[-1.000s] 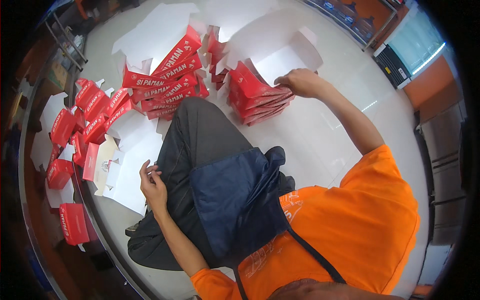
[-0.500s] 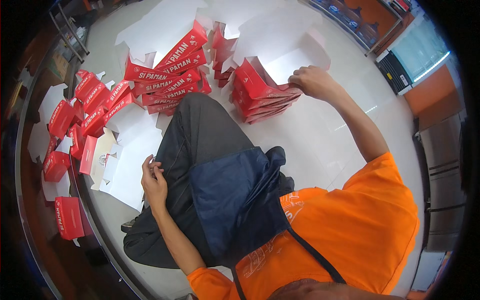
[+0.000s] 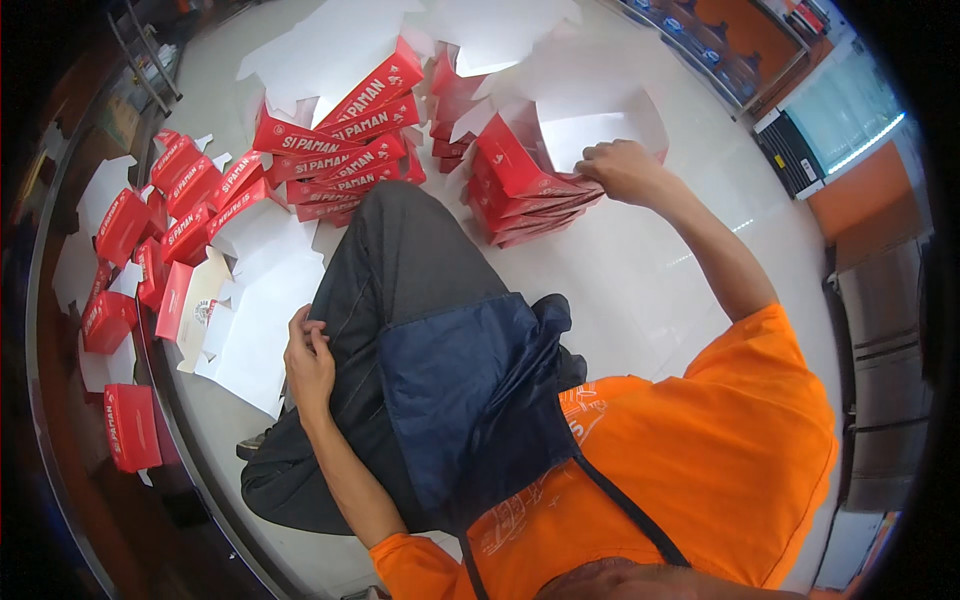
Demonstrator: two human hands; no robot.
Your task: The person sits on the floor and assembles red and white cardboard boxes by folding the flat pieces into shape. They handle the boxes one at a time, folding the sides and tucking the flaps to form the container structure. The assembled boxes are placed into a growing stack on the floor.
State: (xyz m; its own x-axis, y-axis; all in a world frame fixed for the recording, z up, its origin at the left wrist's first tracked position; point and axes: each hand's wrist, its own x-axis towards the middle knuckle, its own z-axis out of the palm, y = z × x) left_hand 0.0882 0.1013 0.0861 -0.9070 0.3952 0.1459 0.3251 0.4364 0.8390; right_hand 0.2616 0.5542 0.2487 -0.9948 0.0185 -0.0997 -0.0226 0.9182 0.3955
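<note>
My right hand (image 3: 622,172) is closed on the near right corner of the top red cardboard food box (image 3: 512,160). That box is open, with white inside, and tops a stack of nested boxes (image 3: 530,222) in front of my knee. My fingertips are partly hidden behind the back of the hand. Beside my left thigh rests my left hand (image 3: 309,355), fingers loosely bent and apart, with nothing visible in them. Close to it lies an opened box with a white inside (image 3: 265,335).
A second stack of open red boxes (image 3: 345,170) leans beyond my knee, with more boxes (image 3: 455,100) behind it. Several folded boxes (image 3: 190,190) spread along the left, some on a dark shelf edge (image 3: 200,480). A metal rack with large bottles (image 3: 700,45) stands far right.
The top box's raised white lid and inside have shifted slightly under my right hand, which stays at its corner. My left hand has barely moved; the whole view has shifted slightly.
</note>
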